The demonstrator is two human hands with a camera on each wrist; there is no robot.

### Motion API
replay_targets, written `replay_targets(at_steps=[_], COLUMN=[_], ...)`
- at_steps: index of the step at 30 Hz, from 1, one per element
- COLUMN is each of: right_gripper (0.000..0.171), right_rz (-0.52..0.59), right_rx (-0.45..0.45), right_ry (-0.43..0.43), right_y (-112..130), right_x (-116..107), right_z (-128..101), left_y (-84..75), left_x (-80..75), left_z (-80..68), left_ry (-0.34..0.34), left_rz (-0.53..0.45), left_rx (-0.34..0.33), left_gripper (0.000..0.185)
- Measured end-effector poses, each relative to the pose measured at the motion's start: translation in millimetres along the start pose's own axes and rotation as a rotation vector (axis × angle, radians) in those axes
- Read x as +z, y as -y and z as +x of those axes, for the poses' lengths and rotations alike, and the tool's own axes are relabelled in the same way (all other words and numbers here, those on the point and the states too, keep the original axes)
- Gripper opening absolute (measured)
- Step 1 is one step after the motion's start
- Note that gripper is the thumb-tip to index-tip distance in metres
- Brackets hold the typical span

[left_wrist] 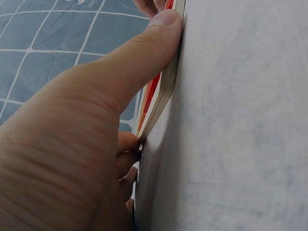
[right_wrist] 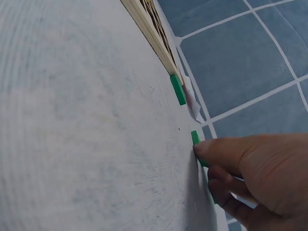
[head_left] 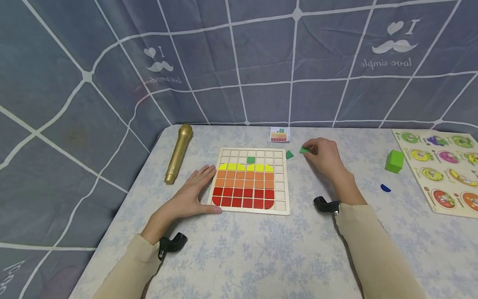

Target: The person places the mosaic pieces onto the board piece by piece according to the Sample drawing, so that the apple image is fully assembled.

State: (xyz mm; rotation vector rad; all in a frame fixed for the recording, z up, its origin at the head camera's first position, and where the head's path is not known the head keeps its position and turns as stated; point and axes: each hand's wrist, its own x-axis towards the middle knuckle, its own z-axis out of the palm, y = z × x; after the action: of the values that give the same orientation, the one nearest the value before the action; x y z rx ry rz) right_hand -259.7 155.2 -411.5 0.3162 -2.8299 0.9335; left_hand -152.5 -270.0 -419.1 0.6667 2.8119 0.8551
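Observation:
A wooden grid board (head_left: 281,182) lies flat on the table, with rows of red, orange and yellow tiles and one green tile (head_left: 251,160) above them. My left hand (head_left: 192,193) rests at its left side, fingers extended along the edge, thumb (left_wrist: 144,48) at the near corner. Beyond the board's right edge, my right hand (head_left: 325,157) pinches a green tile (head_left: 304,150) between thumb and fingers at the table surface. A bit of green also shows under those fingers in the right wrist view. Another loose green tile (head_left: 289,154) lies beside the board.
A small picture card (head_left: 280,134) lies behind the board. At the left is a gold microphone-shaped object (head_left: 178,154). To the right are a green block (head_left: 394,161), a small blue half-round piece (head_left: 386,188) and a fruit picture board (head_left: 429,195). A grey patterned curtain (head_left: 269,62) hangs behind.

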Motion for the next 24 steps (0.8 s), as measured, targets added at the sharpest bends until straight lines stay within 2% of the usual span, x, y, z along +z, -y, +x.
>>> replay_targets(at_steps=[6,9,16,24], right_gripper=[0.018,0.017,0.014,0.017], right_rz=[0.083,0.121,0.174,0.223], right_rx=[0.009,0.002,-0.050,-0.140], right_ry=[-0.097,-0.109,-0.083,0.027], right_y=[-0.1,2.7,14.4,47.1], right_x=[1.7,2.6,8.0,22.8], right_z=[-1.0,-1.6,1.5,7.6], left_y=[-1.4,-2.3,-2.5,-1.8], left_x=[-1.0,-1.3,-1.9,-2.1], left_z=[0.4,-0.3,-0.7,-0.7], left_ry=[0.001,0.001,-0.001,0.003], left_rz=[-0.002,-0.002,-0.004,-0.004], left_rx=[0.001,0.000,0.003,-0.001], left_gripper=[0.125,0.125,0.124,0.124])
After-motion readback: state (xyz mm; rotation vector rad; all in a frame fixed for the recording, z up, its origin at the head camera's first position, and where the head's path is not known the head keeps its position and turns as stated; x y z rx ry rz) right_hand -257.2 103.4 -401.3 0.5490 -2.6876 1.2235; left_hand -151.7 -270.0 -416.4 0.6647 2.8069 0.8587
